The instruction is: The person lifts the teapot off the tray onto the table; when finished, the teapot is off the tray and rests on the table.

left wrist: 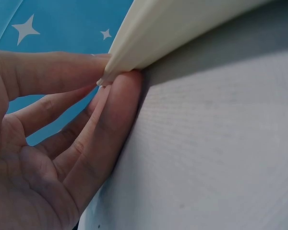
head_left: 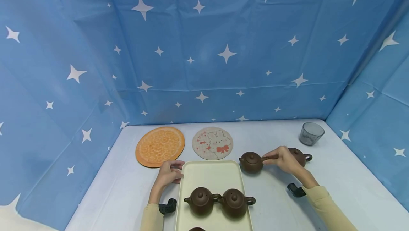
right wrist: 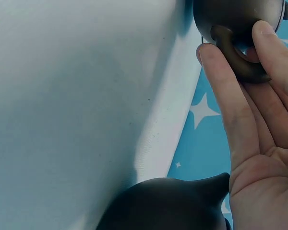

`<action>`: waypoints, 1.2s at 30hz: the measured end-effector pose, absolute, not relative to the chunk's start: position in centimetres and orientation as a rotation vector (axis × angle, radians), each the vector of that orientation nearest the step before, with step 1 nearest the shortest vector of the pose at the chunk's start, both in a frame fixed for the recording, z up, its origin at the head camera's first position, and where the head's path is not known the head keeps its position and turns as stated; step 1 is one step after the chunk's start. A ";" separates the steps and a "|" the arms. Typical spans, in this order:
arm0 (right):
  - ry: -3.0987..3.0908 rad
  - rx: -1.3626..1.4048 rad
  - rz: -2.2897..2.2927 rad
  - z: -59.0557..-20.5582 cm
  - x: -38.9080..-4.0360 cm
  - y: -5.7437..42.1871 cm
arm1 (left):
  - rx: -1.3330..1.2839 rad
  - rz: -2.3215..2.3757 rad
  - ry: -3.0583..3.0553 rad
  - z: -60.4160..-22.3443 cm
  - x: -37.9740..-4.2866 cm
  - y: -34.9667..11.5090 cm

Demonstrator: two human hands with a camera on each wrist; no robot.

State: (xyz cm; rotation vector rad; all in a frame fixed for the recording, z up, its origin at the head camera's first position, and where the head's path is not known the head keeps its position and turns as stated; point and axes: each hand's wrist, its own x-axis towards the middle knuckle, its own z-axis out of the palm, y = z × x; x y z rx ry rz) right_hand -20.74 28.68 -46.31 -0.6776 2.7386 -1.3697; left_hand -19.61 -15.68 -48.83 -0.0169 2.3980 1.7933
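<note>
My left hand (head_left: pixel 167 176) pinches the left rim of a cream tray (head_left: pixel 211 175); in the left wrist view the thumb lies above the tray's edge (left wrist: pixel 149 40) and the fingertips below. Two dark brown teapots (head_left: pixel 200 202) stand side by side on the tray, and the top of a third (head_left: pixel 196 229) shows at the bottom of the head view. Right of the tray's far corner, my right hand (head_left: pixel 282 159) pinches the handle (right wrist: pixel 235 62) of another brown teapot (head_left: pixel 251 164), its spout pointing left. Partly hidden behind that hand is one more teapot (head_left: pixel 298 156).
An orange round mat (head_left: pixel 159 146) lies at the back left, beside a round rabbit-print mat (head_left: pixel 204 146). A grey clear glass (head_left: pixel 311 134) stands at the back right. Blue star-patterned cloth (head_left: pixel 191 46) hangs behind and along both sides of the white table (head_left: pixel 274 202).
</note>
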 end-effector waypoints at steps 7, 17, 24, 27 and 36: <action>2.735 -0.663 -1.361 -46.6 -20.7 28.7 | -0.008 1.791 2.402 -48.9 -19.6 -15.7; 2.759 -0.635 -1.285 -46.7 -20.8 28.7 | -0.015 1.784 2.411 -48.7 -19.5 -15.6; 2.784 -0.645 -1.242 -46.5 -20.6 28.6 | -0.014 1.794 2.406 -48.7 -19.5 -15.7; 2.808 -0.652 -1.203 -46.4 -20.7 28.6 | -0.016 1.803 2.404 -48.7 -19.4 -15.7; 2.915 -0.647 -1.194 -46.1 -20.5 28.3 | -0.014 1.810 2.402 -48.8 -19.5 -15.7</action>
